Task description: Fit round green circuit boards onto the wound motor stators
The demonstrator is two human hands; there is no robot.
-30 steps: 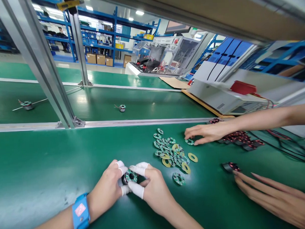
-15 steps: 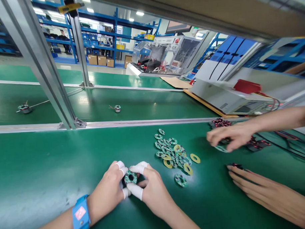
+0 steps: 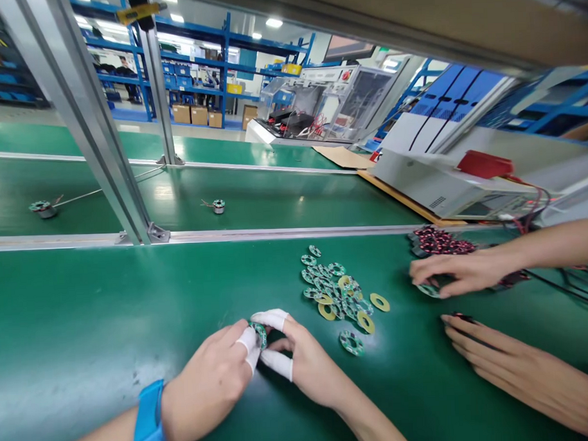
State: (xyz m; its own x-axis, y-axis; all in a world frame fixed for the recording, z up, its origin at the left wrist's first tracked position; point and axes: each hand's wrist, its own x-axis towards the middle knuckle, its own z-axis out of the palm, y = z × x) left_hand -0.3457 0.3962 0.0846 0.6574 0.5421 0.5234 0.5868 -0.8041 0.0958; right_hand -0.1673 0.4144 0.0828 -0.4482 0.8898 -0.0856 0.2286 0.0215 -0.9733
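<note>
Clearly, the weak spot is the small gap in the lower middle of the frame, where a green ring board [image 3: 262,336] sits between the left hand [image 3: 215,368] and the right hand [image 3: 306,368]. The left pinches it by its left side, white-covered fingertips laid over the face; the right's thumb and forefinger are parted around its upper and lower edges, and with so much covered I can't tell whether both press on it. If the left's hold sits on one side only, the ring could tilt or twist, and a smooth finger cover might skid over its parts. Should it slip, it would land on the green bench [image 3: 133,297], perhaps rolling right toward the lone board [image 3: 345,338] or the loose pile [image 3: 320,286], where yellow rings [image 3: 374,300] lie mixed in and one could be mistaken for another. A co-worker's hand [image 3: 450,270], right of centre, also leaves that side tight for reaching.
</note>
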